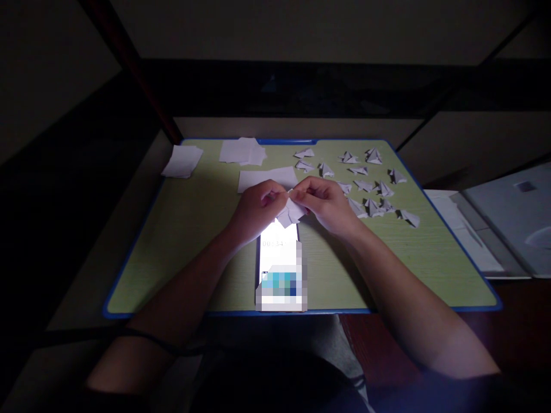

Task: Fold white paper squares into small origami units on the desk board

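Between my two hands is a partly folded piece of white paper (290, 213), its creased flaps pointing down toward me. My left hand (263, 205) pinches its upper left edge with thumb and fingers. On the other side my right hand (322, 199) grips the upper right edge, its thumb close to the left one. Just below the paper lies a lit phone (279, 252), its screen showing timer digits and partly blurred. Behind my hands rests a flat sheet of white paper (267, 178). To the right several folded paper pieces (372, 207) are scattered, a few partly hidden behind my right hand.
The small green table (181, 241) has a blue rim. At its back left are a stack of paper (182, 160) overhanging the edge and another paper pile (243, 151). A white box-like object (512, 212) stands beyond the right edge. The surroundings are dark.
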Available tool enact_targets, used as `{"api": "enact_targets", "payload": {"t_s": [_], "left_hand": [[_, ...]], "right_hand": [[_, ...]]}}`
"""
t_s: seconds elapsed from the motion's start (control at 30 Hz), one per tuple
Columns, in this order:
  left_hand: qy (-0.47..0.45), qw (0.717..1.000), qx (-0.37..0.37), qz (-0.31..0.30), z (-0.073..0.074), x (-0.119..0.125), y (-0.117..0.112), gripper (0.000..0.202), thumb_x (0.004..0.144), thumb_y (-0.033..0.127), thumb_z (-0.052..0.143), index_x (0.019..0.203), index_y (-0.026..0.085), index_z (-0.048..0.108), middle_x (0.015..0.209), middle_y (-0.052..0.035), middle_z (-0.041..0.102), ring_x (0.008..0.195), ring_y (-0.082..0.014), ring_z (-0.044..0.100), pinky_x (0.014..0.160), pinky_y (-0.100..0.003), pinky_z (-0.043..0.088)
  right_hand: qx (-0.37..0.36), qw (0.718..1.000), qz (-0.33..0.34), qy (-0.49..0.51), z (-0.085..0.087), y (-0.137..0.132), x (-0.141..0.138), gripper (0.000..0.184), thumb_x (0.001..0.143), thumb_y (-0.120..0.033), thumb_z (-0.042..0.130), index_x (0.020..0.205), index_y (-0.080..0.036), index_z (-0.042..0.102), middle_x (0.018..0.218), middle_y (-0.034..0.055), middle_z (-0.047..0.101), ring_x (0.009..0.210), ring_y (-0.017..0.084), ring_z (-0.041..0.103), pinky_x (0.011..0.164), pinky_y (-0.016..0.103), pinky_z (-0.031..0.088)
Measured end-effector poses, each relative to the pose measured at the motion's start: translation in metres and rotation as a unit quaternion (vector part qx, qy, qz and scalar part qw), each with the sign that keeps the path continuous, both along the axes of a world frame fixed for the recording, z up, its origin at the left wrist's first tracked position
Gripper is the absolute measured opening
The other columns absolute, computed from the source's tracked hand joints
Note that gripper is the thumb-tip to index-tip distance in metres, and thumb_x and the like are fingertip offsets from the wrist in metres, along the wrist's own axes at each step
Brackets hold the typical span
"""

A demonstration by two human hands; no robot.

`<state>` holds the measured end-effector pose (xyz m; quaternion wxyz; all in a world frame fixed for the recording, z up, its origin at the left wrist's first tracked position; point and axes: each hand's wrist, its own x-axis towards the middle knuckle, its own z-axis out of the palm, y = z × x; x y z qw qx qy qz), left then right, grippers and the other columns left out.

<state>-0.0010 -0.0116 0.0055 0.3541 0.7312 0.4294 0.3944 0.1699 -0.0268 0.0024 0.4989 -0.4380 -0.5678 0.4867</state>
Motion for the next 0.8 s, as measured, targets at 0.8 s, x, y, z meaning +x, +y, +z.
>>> {"api": "enact_targets", "payload": {"t_s": [0.8], "left_hand": [[-0.056, 0.998, 0.035, 0.022, -0.0015, 0.0003, 0.0024, 0.012, 0.076, 0.028, 0.059, 0.072, 0.017, 0.06, 0.067, 0.0001, 0.063, 0.061, -0.0103, 0.053, 0.058, -0.024, 0.044]], "right_hand": [[-0.027, 0.999, 0.025, 0.006, 0.0052, -0.0022, -0.0019, 0.027, 0.068, -0.035, 0.081, 0.065, -0.015, 0.064, 0.055, -0.0043, 0.056, 0.05, 0.007, 0.044, 0.05, 0.025, 0.029]]}}
